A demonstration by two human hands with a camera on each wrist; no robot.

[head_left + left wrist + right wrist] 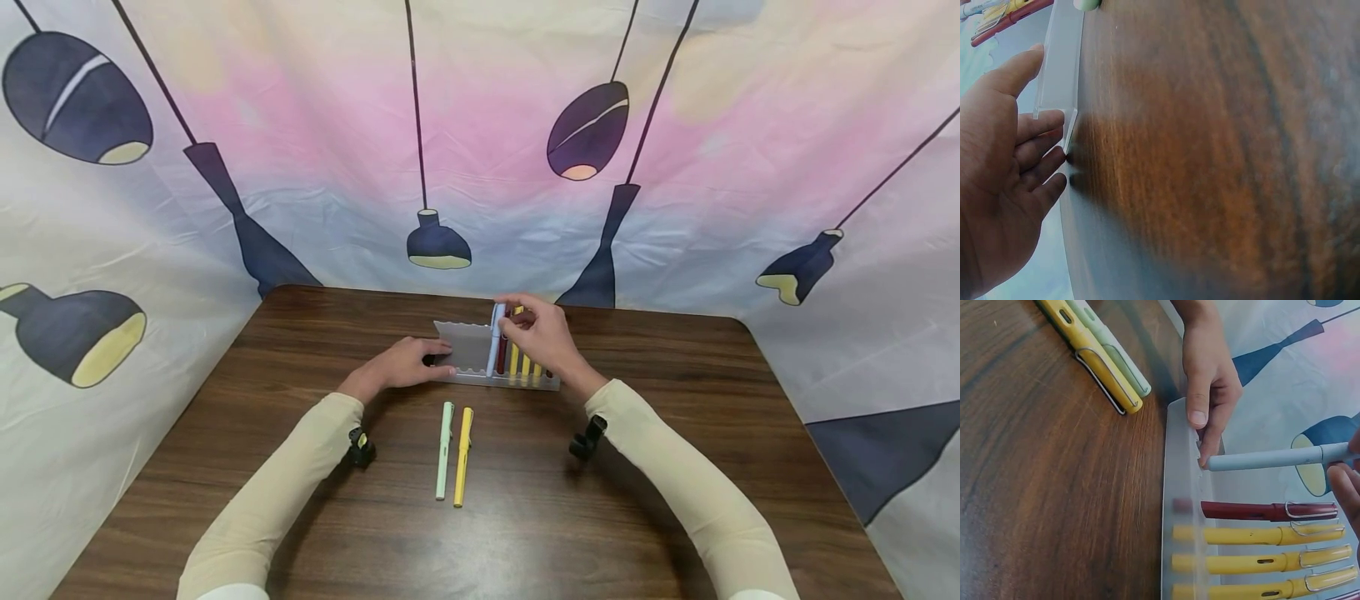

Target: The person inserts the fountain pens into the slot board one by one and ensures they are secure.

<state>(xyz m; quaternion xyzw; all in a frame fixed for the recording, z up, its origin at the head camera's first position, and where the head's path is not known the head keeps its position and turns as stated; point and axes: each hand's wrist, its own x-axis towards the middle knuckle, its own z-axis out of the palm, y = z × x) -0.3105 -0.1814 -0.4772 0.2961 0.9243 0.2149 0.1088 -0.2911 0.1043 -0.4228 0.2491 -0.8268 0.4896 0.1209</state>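
while your left hand (pixel 405 362) touches the left end of the clear pen rack (pixel 461 346), its thumb and fingers spread apart and only lightly bent, your right hand (pixel 546 337) pinches the light blue pen (pixel 495 342) near its upper end, thumb against fingertips. of your two hands, only the right has hold of a pen. the light blue pen slants along the rack, just left of the dark red pen (pixel 1241 510), with its lower end at the notched front strip; whether it is seated in a notch, you cannot tell. to the right of the dark red pen, three yellow pens (pixel 1250 562) rest side by side in the rack. nearer you on the worktop (pixel 525 533), the pale green pen (pixel 446 450) lies just left of a loose yellow pen (pixel 463 458), nearly parallel. behind the worktop hangs a cloth backdrop (pixel 337 125) printed with dark lamps.
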